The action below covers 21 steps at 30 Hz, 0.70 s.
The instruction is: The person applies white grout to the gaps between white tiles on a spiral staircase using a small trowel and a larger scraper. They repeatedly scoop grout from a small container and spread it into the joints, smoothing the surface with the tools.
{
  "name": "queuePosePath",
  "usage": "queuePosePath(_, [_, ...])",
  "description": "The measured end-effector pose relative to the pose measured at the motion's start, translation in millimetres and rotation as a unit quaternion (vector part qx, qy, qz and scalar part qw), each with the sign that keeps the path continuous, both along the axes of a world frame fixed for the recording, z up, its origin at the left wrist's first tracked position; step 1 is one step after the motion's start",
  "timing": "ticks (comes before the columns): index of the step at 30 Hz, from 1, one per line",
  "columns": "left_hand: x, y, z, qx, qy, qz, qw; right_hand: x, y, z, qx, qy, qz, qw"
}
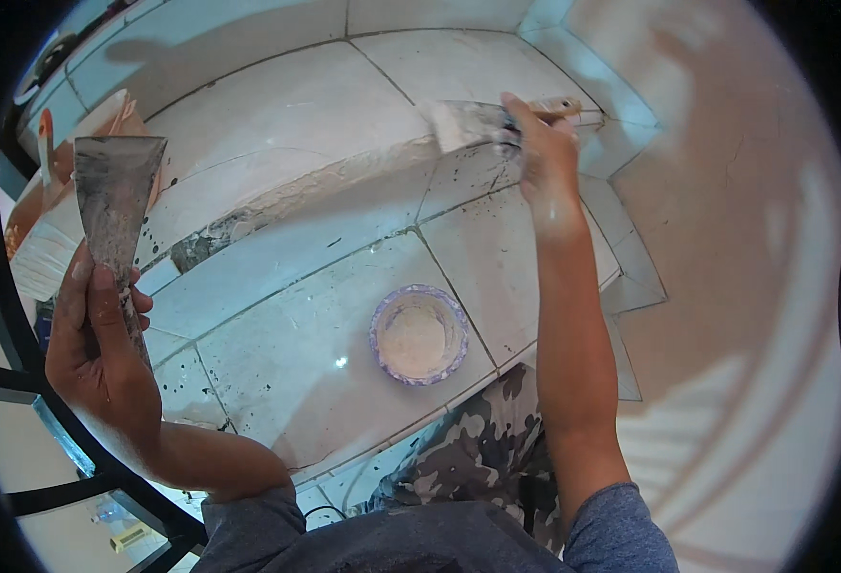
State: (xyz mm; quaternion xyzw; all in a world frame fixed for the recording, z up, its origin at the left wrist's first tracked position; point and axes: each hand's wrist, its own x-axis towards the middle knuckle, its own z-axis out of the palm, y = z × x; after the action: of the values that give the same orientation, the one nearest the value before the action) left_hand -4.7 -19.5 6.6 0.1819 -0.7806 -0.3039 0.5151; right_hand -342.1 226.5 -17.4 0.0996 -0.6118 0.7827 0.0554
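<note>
My left hand (105,353) is closed around the lower part of a broad putty knife (120,196). Its grey, smeared blade points up, away from the tiles. My right hand (547,158) grips a second putty knife (463,127) with a wooden handle. White paste covers its blade, which is at the right part of the tiled step's front edge; motion blurs it. Along that edge runs a band of whitish filler (315,181), with a dark rough gap (201,246) at its left end. On the lower tread stands a purple-rimmed bowl (376,325) with pale paste (413,342) inside.
A black metal railing (20,334) curves along the left. Beside it are an orange-handled tool (46,143) and a white ribbed item (48,258). A beige wall (707,210) with tile skirting (621,215) bounds the right. Dark specks dot the tiles.
</note>
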Motion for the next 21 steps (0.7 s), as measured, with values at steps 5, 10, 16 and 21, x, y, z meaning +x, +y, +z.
queuePosePath(5, [4, -3, -2, -0.004, -0.002, 0.028, 1.000, 4, 0, 5, 0.179, -0.002, -0.103, 0.978])
queuePosePath(10, [1, -1, 0, 0.002, 0.012, 0.035, 0.999, -7, 25, 38, 0.220, 0.076, -0.141, 0.962])
queuePosePath(16, [3, -4, -1, -0.010, 0.005, 0.031, 0.999, -8, -3, 67, 0.403, 0.323, -0.119, 0.848])
queuePosePath(21, [2, -1, 1, 0.008, 0.003, 0.033, 0.999, -9, -30, 64, 0.409, 0.391, 0.034, 0.824])
